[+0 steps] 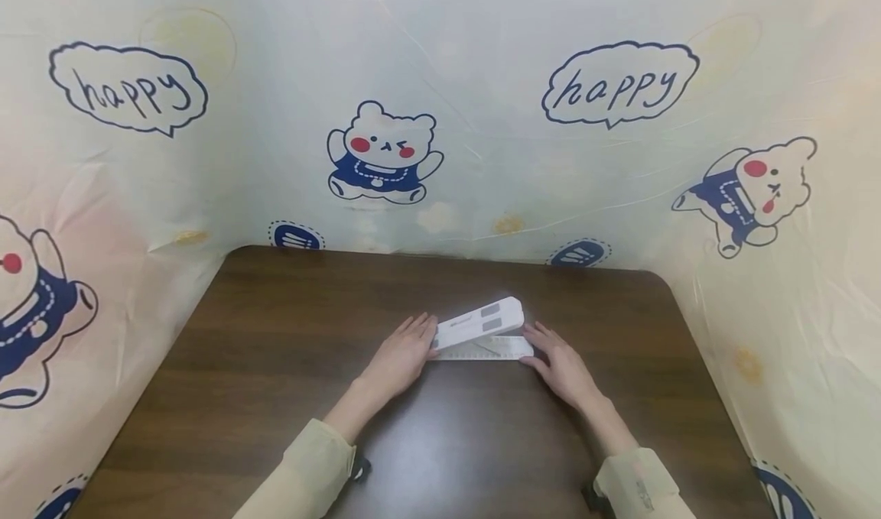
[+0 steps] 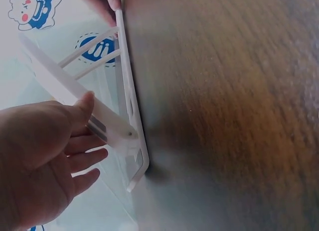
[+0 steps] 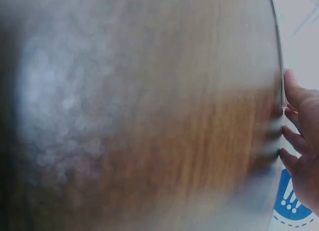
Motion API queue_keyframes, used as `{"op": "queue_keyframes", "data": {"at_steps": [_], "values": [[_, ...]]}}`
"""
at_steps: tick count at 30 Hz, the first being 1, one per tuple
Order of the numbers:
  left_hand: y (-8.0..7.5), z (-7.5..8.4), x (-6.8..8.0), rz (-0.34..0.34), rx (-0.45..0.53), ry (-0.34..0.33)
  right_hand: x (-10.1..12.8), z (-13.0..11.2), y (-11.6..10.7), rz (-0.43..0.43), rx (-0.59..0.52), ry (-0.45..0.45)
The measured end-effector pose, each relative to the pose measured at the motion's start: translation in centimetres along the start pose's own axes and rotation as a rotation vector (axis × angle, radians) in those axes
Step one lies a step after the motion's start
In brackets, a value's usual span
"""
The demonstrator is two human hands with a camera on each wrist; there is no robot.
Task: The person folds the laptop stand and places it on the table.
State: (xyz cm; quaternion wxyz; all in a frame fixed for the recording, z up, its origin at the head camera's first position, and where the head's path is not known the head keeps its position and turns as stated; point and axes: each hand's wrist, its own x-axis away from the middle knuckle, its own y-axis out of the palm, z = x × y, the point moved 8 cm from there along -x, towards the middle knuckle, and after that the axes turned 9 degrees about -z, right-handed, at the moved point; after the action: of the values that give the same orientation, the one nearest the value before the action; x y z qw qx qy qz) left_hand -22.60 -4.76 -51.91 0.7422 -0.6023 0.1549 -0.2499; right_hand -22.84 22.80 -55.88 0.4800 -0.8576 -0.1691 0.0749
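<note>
A white folding laptop stand (image 1: 479,325) with grey pads sits on the brown table, its upper plate tilted up to the right over a flat base. Two thin struts (image 2: 92,69) join plate and base in the left wrist view. At the hinge end, my left hand (image 1: 401,357) holds the upper plate, thumb on one side and fingers partly hidden behind it. My right hand (image 1: 566,366) grips the base's right end between thumb and fingers. The right wrist view shows that hand (image 3: 305,136) at its edge, with only a sliver of the stand.
The dark wooden table (image 1: 275,397) has rounded far corners. Behind it and at both sides hangs a pale curtain (image 1: 482,60) printed with cartoon bears and "happy" bubbles. Black bands sit at both wrists, below rolled sleeves.
</note>
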Motion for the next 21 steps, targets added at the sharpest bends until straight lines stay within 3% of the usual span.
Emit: {"op": "queue_keyframes", "data": {"at_steps": [21], "values": [[-0.31, -0.07, -0.49, -0.044, 0.034, -0.024, 0.95, -0.7, 0.22, 0.07, -0.012, -0.04]]}}
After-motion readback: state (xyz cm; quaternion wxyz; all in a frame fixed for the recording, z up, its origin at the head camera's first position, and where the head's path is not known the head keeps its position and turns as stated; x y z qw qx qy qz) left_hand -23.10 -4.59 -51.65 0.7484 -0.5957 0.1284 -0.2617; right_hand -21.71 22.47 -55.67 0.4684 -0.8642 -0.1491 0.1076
